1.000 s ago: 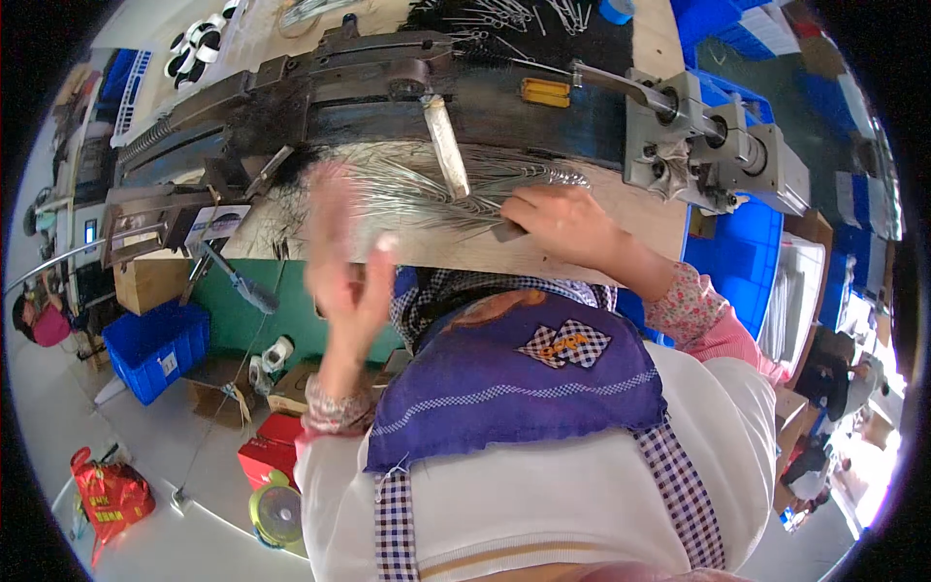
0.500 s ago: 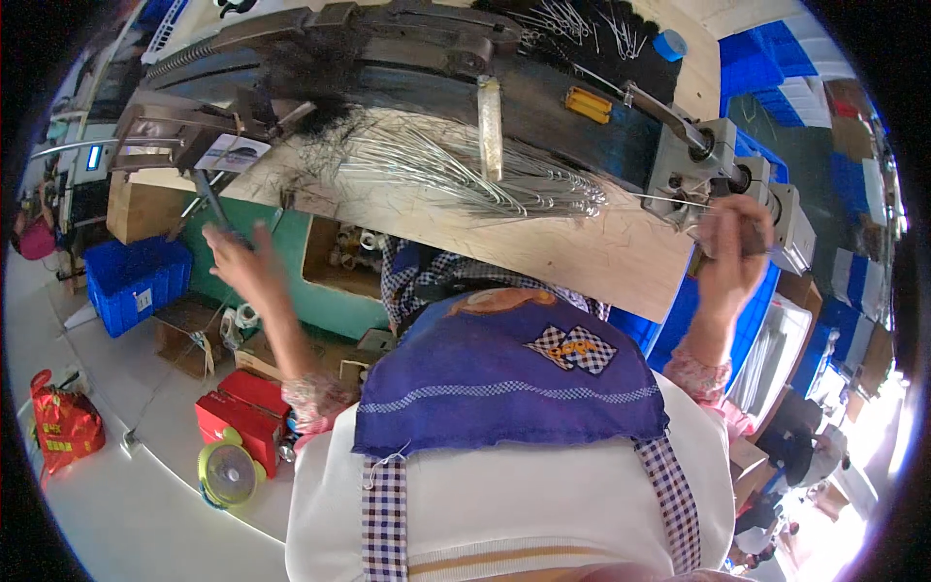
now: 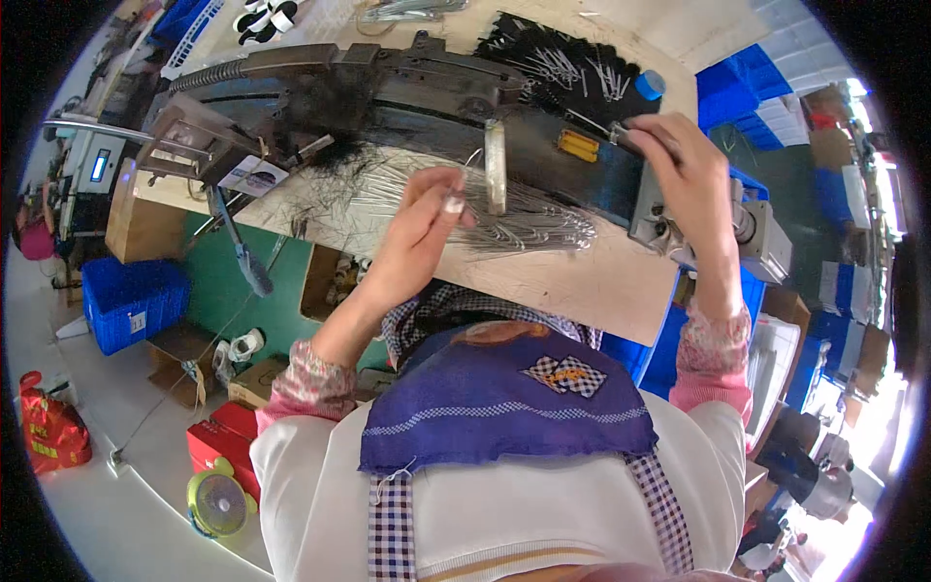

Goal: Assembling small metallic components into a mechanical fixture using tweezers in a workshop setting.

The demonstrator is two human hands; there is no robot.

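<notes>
Looking down from the head view: left hand [image 3: 419,225] raised over the wooden bench [image 3: 592,281], fingers pinched around a few thin wires [image 3: 471,167] lifted off the loose pile [image 3: 524,225] just beside it. Right hand [image 3: 685,167] up at the dark machine [image 3: 407,92], fingers curled at the right end of its rail, seemingly gripping a small metal part there, though too small to tell what. Most of the wires lying unpicked in the pile, spread across the bench between the hands and under a pale upright bar [image 3: 496,177], so plenty left to feed by the look of it. Beyond the rail, a black mat [image 3: 543,44] strewn with short silvery pieces, perhaps finished ones, next to a blue cap [image 3: 651,84]. Judging from this, work well in hand but far from over: a small bunch held, a large heap waiting. Below the bench, a blue crate [image 3: 131,299], a red box [image 3: 218,441] and a small fan [image 3: 218,502] on the floor.
</notes>
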